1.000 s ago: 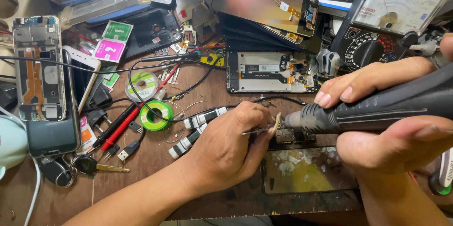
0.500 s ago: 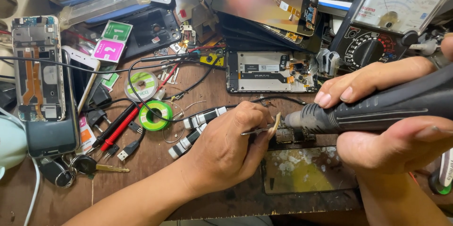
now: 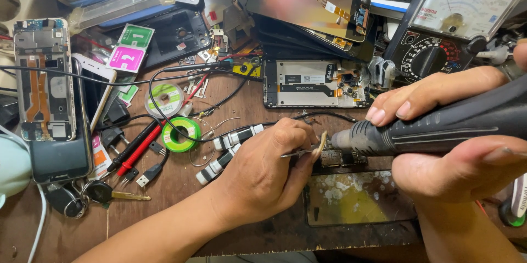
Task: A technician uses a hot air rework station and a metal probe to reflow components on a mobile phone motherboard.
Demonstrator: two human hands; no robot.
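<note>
Cluttered wooden workbench (image 3: 181, 208) (phone parts (image 3: 315, 83))

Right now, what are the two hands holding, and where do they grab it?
The right hand grips a dark rotary tool around its thick body. The left hand pinches thin metal tweezers near their back end, by the tool's tip.

A dark grey ribbed rotary tool (image 3: 439, 126), a green solder spool (image 3: 181, 134), red probes (image 3: 144, 145), brown wooden bench (image 3: 247, 104).
</note>
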